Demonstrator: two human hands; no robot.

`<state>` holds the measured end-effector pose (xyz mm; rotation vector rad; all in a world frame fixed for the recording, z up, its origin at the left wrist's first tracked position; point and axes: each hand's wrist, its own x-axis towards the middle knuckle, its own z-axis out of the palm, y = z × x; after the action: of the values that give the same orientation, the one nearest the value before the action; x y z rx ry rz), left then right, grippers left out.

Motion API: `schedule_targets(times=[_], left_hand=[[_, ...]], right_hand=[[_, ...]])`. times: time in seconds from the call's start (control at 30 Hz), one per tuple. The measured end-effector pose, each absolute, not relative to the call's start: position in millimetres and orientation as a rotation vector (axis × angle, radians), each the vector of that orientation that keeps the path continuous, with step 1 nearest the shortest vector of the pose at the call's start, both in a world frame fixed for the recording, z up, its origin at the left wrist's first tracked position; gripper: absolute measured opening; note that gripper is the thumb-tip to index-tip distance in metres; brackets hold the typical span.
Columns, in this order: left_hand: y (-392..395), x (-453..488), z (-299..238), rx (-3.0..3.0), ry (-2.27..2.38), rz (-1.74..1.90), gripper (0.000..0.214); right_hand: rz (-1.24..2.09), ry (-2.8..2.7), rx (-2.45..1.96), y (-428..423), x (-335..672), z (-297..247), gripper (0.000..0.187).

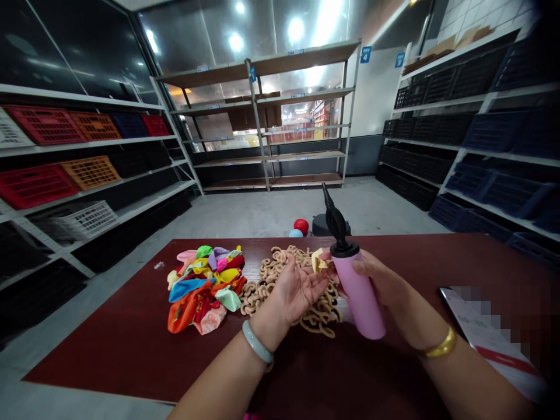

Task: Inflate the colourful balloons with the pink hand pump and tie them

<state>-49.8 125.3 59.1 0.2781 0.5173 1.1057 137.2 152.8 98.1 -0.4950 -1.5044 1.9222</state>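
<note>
My right hand [376, 271] is wrapped round a hand balloon pump [359, 297] with a pink barrel and a black nozzle pointing up. My left hand [301, 287] lies palm up beside it, fingers spread and partly curled. A pale yellow uninflated balloon [319, 262] is between the left fingertips and the right fingers; which hand bears it I cannot tell. Under and behind my left hand spreads a heap of tan, curled, ring-like pieces [271, 275]. Left of them lies a pile of limp balloons [207, 289] in many colours.
The dark red table [118, 344] carries a flat item with a dark edge [450, 306] at right, partly pixelated. Beyond the far edge are a red balloon [301, 225] and a light blue one [296, 233]. Shelves [301, 154] and crates [41, 184] stand around.
</note>
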Motion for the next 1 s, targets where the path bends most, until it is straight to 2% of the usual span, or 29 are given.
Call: schedule_targets(times=[0.13,0.27,0.43,0.7,0.77,0.9,1.0], left_hand=[[118.9,-45.3,60.0,0.417,0.541,0.928,0.088],[111.6,-43.2,62.9,0.637,0.624,0.871,0.09],[107.4,-32.3,59.5,0.736,0.664,1.059,0.067],[115.7,-30.1,58.5,0.47,0.637,1.367,0.026],[120.1,-41.4,62.7,0.4,0.588,1.459,0.024],[128.4,-73.6,74.7,0.318,0.43,1.679,0.03],[132.6,-92.5,79.0,0.299,0.396,1.818,0.032]], right_hand=[[1.847,-1.486,-0.505,156.3,140.7,101.0,0.048],[1.805,-1.585,-0.579,159.0,140.1,98.9,0.05],[1.705,-1.796,-0.723,161.2,132.6,92.8,0.047],[1.663,-1.887,-0.732,160.6,126.0,91.4,0.054],[1.568,-1.94,-0.762,163.3,125.7,90.3,0.054],[1.136,-2.174,-0.913,166.3,123.6,88.4,0.048],[0.937,-2.364,-0.909,162.4,119.3,88.9,0.054]])
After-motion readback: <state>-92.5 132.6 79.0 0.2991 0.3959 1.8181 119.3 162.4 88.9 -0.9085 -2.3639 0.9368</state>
